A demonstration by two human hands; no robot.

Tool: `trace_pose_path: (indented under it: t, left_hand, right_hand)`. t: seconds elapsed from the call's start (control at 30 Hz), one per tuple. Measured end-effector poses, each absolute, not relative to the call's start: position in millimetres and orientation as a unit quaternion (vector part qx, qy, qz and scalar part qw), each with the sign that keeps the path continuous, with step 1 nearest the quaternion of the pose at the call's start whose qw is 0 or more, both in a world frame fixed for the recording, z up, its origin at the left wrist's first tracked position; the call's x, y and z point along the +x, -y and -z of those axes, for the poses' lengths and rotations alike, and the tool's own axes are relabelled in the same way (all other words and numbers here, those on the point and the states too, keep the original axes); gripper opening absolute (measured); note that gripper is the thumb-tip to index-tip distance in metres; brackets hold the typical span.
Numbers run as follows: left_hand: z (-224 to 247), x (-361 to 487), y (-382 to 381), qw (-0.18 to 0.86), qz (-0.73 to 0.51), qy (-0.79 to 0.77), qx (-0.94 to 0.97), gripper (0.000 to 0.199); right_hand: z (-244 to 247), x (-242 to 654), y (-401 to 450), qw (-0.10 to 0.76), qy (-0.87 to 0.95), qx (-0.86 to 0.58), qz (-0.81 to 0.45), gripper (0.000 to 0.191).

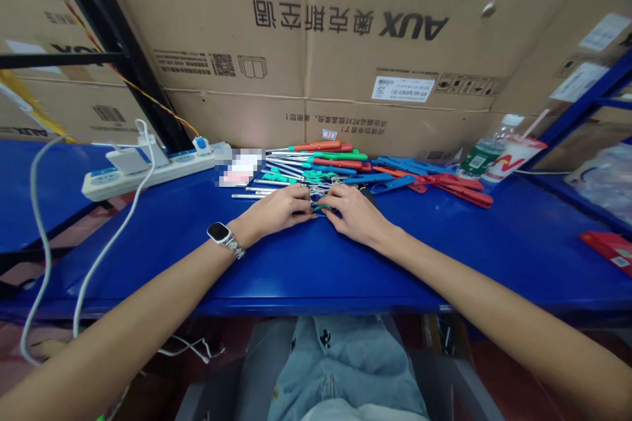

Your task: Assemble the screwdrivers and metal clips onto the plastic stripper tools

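My left hand (pixel 284 210), with a watch (pixel 218 232) on its wrist, rests low over the blue table, its thumb and fingers pinched together. Opposite it, almost touching, is my right hand (pixel 359 216), its fingers also bent and closed. A thin green strip (pixel 323 206) shows between the fingertips; its kind is too small to tell, and the fingers cover most of it. Right behind the hands lies a pile of screwdrivers (pixel 340 164) with red and green handles and metal shafts pointing left. Small teal pieces (pixel 279 175) and thin pale strands lie among the shafts.
Blue plastic clips (pixel 395 181) and red clips (pixel 461 189) lie right of the pile. A green-labelled bottle (pixel 486 151) and paper cup (pixel 516 156) stand at the back right. A power strip (pixel 162 171) with white cables lies left. Cardboard (pixel 306 46) walls the back.
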State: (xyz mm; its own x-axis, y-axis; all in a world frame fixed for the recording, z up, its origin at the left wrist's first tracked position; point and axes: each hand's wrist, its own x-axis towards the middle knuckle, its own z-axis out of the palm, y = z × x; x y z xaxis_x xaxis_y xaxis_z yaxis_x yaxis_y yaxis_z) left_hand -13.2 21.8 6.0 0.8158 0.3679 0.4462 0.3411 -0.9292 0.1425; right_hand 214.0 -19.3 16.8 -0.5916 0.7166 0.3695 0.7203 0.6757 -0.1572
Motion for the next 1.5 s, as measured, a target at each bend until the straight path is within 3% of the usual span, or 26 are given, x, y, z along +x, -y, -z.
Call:
trace_pose_path:
  t: [0.2,0.6,1.27,1.5]
  left_hand:
    - [-3,-5,-15,-0.033,-0.229,-0.177,0.957,0.030]
    - [-6,-3,-14,0.004,-0.227,-0.198,0.954,0.028]
    - [-6,-4,-15,0.024,-0.232,-0.196,0.952,0.026]
    - [-6,-4,-15,0.023,-0.241,-0.190,0.952,0.028]
  right_hand:
    - [-9,214,16,0.246,0.877,-0.412,-0.025,0.021]
    - [-19,198,27,0.148,0.859,-0.479,0.106,0.023]
    - [-37,187,29,0.071,0.853,-0.507,0.101,0.024]
    - [-37,197,26,0.096,0.862,-0.490,0.086,0.022]
